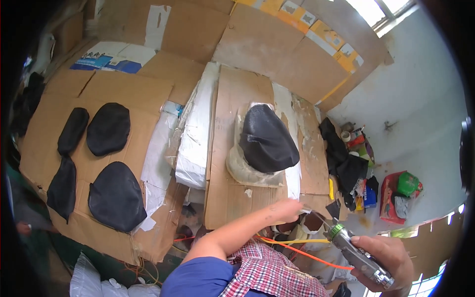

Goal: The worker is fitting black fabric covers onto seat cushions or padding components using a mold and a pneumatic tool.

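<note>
My right hand [388,255] is closed around a silver spray gun [357,257] with a bright green ring at its front, at the lower right. A thin rod sticks out from its tip toward my left hand [287,210], whose fingers are pinched round a small pale piece [305,210] that I cannot make out. Beyond my hands, a black rounded cover [269,141] lies over a pale, translucent form [236,171] on the cardboard-topped bench [225,203]. Neither hand touches the cover.
Black shaped pieces [116,195] lie on a cardboard-covered table [163,99] at the left. An orange hose [307,255] and a yellow hose [297,241] run below my hands. Black cloth scraps [349,173] and a red bag [388,200] sit by the right wall.
</note>
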Demonstrator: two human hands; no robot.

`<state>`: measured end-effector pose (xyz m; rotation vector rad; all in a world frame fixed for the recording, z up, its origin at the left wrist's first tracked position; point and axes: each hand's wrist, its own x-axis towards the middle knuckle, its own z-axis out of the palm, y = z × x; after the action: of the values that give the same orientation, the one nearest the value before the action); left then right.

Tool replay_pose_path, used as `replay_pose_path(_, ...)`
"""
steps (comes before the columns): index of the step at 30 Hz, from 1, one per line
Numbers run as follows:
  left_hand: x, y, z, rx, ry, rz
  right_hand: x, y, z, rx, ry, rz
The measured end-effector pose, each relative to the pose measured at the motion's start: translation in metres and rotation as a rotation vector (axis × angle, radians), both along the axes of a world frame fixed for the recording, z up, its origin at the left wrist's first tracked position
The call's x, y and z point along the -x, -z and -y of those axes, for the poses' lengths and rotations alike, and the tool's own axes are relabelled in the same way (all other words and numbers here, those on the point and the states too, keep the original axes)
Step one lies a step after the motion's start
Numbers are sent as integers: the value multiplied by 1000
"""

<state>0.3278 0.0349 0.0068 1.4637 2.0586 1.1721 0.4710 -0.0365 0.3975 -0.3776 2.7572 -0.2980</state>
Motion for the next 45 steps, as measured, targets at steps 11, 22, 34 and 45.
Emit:
replay_pose_path(11, -4, 98, 188, 42, -698, 651, -48, 25, -91, 258, 198, -135)
replay_pose_path(22, 10, 80, 212, -461, -1551, 879, -35, 50, -193, 546, 155, -193)
replay_pose_path(34, 85, -4, 50, -783, -1661, 967, -11, 35, -314, 855, 460, -222)
replay_pose_path(45, 78, 4, 30, -920, -1705, 919, 35, 36, -331, 928, 283, -182)
